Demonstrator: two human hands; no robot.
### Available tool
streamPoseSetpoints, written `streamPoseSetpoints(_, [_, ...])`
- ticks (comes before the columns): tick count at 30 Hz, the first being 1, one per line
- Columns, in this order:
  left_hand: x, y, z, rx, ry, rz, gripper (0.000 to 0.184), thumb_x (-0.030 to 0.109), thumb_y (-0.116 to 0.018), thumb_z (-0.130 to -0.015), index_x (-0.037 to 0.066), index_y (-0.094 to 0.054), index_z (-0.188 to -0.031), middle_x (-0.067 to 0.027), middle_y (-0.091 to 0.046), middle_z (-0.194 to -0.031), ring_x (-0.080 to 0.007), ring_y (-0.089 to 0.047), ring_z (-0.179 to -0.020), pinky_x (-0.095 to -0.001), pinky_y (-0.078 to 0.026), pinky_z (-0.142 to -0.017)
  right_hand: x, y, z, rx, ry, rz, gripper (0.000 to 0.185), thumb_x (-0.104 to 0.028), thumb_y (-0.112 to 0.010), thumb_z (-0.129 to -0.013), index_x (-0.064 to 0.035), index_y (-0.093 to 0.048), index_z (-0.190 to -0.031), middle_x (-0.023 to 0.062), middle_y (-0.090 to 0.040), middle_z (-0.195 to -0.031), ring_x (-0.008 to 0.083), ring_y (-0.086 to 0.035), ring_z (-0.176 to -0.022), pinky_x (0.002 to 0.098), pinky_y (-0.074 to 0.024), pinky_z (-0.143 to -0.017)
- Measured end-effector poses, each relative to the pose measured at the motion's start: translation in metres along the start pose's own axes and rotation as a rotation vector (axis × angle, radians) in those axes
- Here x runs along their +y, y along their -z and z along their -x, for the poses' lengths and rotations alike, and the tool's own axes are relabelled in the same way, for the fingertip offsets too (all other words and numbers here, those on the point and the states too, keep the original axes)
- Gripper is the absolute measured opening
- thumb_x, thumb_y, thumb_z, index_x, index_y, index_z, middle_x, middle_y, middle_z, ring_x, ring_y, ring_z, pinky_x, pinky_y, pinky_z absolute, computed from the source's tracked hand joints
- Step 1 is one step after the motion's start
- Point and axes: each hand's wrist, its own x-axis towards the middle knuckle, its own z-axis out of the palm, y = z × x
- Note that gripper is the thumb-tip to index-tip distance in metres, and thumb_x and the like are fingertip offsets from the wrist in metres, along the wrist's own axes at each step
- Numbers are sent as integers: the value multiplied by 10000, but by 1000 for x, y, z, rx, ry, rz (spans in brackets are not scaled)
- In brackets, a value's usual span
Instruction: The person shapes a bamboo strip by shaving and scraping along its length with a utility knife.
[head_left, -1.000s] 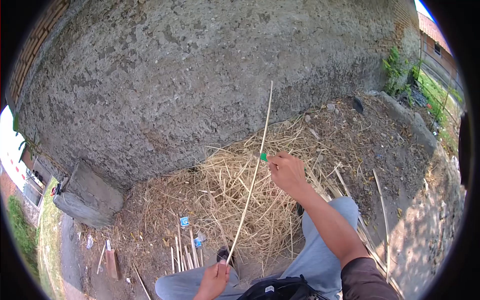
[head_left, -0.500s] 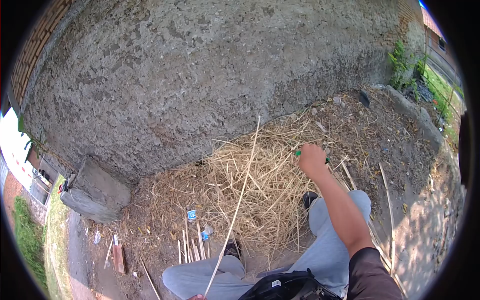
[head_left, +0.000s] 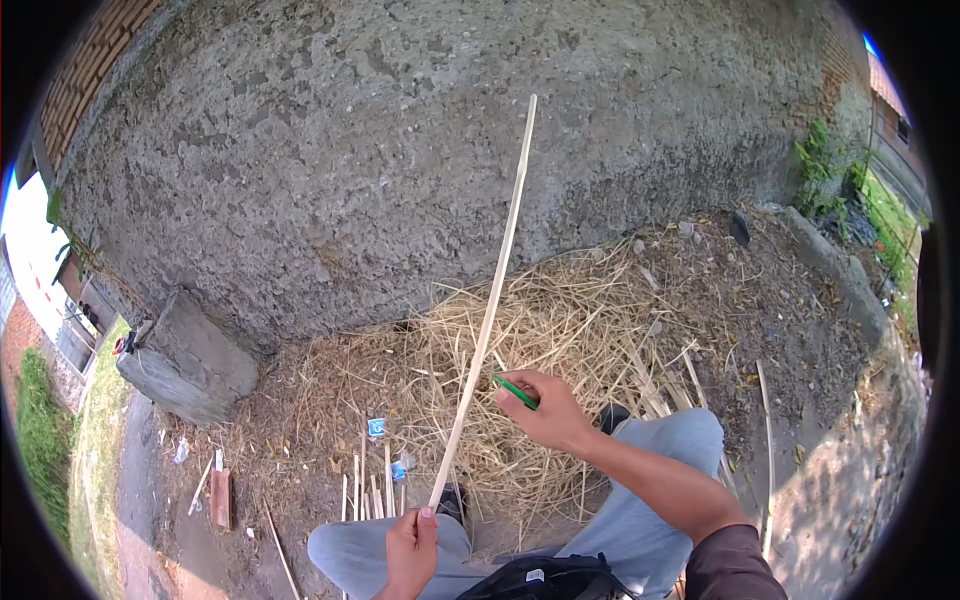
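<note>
A long pale bamboo strip (head_left: 493, 300) slants up from my left hand (head_left: 408, 553), its far end standing in front of the wall. The fingers of that hand are closed around the strip's lower end. My right hand (head_left: 545, 408) is closed on a slim green tool (head_left: 516, 391); whether it has a blade cannot be made out. The tool's tip is just right of the strip's middle, apart from it or barely touching. Beneath both hands lies a heap of straw-coloured shavings (head_left: 540, 460), between my bent legs (head_left: 640, 470).
A rough grey wall (head_left: 350, 180) rises behind the heap. Several cut strips (head_left: 388, 480) lie by my left knee, and another long strip (head_left: 768, 430) lies at the right. A concrete block (head_left: 195, 360) and a reddish brick piece (head_left: 221, 498) are at the left.
My right hand has come back left and nearer, from the heap's far right side to beside the strip. My left hand has risen into view, and the strip reaches higher up.
</note>
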Motion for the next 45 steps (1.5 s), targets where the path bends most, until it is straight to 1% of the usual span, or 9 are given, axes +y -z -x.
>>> streamPoseSetpoints(2, [-3,-14,-4,-21,49,144,457,357,-424,-1043,8,-543,-773,-33,-497,-579,-89,-446,-524,-289,-372,-485,-2,-2,-1,-53,-295,-377,388,-314,-638,-946,18,-658,-1145,86,-674,-837,148,-611,-768,338,-492,-694])
streamPoseSetpoints(6, [7,-19,-14,-102,15,51,465,370,-400,-1050,-3,-545,-813,-11,-527,-575,-114,-494,-489,-290,-389,-478,15,8,-10,34,-336,-603,236,-207,-645,-948,-6,-702,-1058,-24,-566,-658,42,-419,-492,233,-345,-442])
streamPoseSetpoints(8, [27,-4,-28,-370,-18,-333,437,356,-392,-1049,-28,-583,-968,-91,-642,-705,-232,-637,-625,-363,-489,-619,22,6,-12,104,-330,-622,201,-171,-643,-945,14,-711,-979,-30,-540,-608,38,-401,-470,224,-326,-434])
streamPoseSetpoints(11, [36,-2,-51,-182,-424,-341,445,351,-376,-1049,-40,-545,-1177,-160,-687,-917,-321,-683,-840,-412,-508,-807,23,9,-13,131,-282,-647,184,-159,-651,-936,12,-719,-943,-32,-523,-562,36,-391,-450,228,-304,-428])
streamPoseSetpoints(15, [58,-21,-94,-129,-405,-178,489,368,-367,-1052,-42,-472,-1296,-178,-671,-1030,-292,-667,-933,-396,-490,-891,18,2,-10,148,-280,-607,219,-201,-672,-927,-11,-694,-821,-46,-495,-537,30,-379,-462,240,-271,-426])
streamPoseSetpoints(20, [89,-37,-129,-588,161,355,410,345,-383,-1059,-15,-570,-1120,-67,-584,-715,-140,-570,-583,-280,-438,-533,13,2,-10,160,-247,-437,319,-262,-677,-926,-19,-647,-722,-52,-470,-528,41,-380,-493,271,-291,-444])
streamPoseSetpoints(23, [79,-46,-125,-494,74,491,373,336,-349,-1071,25,-534,-981,29,-411,-625,-42,-330,-432,-209,-246,-392,11,6,-11,65,-188,-184,285,-291,-640,-945,-12,-647,-891,-27,-508,-556,73,-428,-504,301,-349,-473])
streamPoseSetpoints(28, [77,-33,-116,-541,330,736,316,338,-336,-1073,73,-477,-974,40,-329,-596,-43,-239,-435,-226,-187,-383,11,11,2,131,116,58,379,-281,-590,-958,-67,-484,-1253,75,-624,-683,223,-587,-527,353,-434,-516])
streamPoseSetpoints(45, [21,-34,-121,-561,500,901,323,320,-330,-1072,53,-492,-987,37,-373,-612,-40,-260,-439,-230,-193,-388,20,-34,18,-23,168,274,179,-134,-708,-867,-26,-658,-1000,143,-719,-874,260,-688,-635,318,-519,-536])
